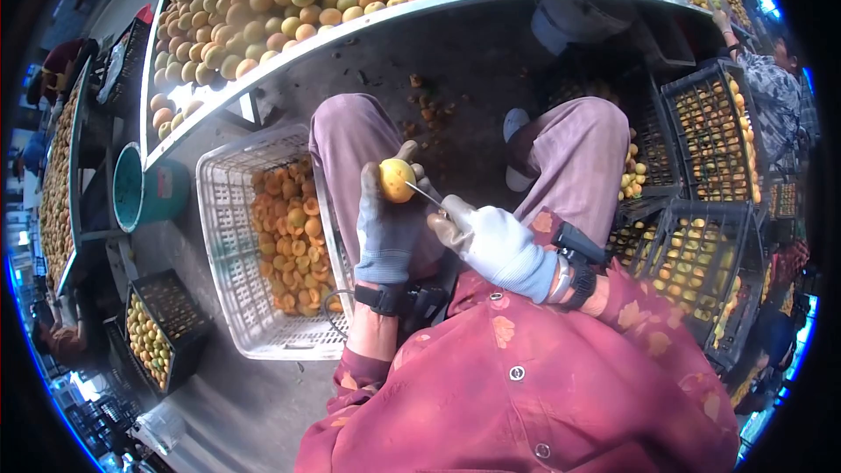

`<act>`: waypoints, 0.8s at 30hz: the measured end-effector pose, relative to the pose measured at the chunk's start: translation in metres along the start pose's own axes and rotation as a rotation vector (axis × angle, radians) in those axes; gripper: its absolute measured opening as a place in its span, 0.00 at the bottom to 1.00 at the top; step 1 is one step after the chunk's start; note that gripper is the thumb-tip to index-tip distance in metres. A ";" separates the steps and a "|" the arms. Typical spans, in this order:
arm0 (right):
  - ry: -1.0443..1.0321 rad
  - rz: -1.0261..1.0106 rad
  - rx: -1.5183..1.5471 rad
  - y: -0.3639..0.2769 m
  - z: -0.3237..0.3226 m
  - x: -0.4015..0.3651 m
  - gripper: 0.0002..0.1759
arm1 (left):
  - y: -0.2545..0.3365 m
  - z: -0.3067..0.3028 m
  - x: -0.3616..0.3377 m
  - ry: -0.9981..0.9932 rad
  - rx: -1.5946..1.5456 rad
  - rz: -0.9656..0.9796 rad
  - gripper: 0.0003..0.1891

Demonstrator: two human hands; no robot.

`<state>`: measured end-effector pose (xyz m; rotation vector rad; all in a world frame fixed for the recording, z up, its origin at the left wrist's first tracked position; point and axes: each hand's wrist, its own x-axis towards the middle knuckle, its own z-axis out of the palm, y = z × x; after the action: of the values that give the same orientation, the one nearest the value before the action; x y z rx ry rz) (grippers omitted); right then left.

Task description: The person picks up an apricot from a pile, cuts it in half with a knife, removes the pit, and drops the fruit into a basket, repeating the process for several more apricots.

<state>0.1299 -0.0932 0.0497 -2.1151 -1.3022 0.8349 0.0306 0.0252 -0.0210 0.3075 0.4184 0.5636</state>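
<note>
My left hand (387, 226), in a grey glove, holds a yellow-orange apricot (396, 180) up over my lap. My right hand (491, 241), in a white glove, grips a small knife (427, 199) whose blade touches the fruit's right side. Both hands sit between my knees, above purple trousers. A white plastic crate (229, 236) at my left knee holds several cut apricot halves.
A metal table (368, 22) piled with whole apricots runs across the top. Black crates (710, 131) of fruit stand at the right, another black crate (162, 328) at lower left, a teal bucket (140, 188) left. Another person's arm (771, 79) shows at far right.
</note>
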 end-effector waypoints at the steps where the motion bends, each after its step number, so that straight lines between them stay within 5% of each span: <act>1: -0.001 0.000 0.002 0.001 0.005 0.002 0.19 | -0.001 0.002 0.000 -0.031 -0.107 -0.031 0.38; 6: 0.057 -0.006 0.023 0.008 0.006 0.005 0.20 | 0.007 0.011 -0.001 -0.012 -0.111 -0.094 0.38; 9: 0.073 -0.018 -0.021 0.012 -0.008 0.005 0.21 | 0.006 0.011 -0.008 -0.006 0.222 -0.075 0.36; 11: 0.059 -0.072 0.003 0.016 -0.017 0.004 0.21 | 0.001 0.015 -0.010 0.065 0.478 0.102 0.33; 16: 0.026 -0.079 -0.027 0.012 -0.026 0.002 0.21 | -0.001 0.014 -0.008 0.108 0.556 0.144 0.30; 24: 0.037 -0.033 0.030 0.015 0.000 0.002 0.20 | 0.002 0.016 -0.007 0.105 0.478 -0.096 0.37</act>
<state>0.1388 -0.0972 0.0388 -2.0702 -1.2944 0.7936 0.0316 0.0200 -0.0047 0.7134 0.6668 0.3811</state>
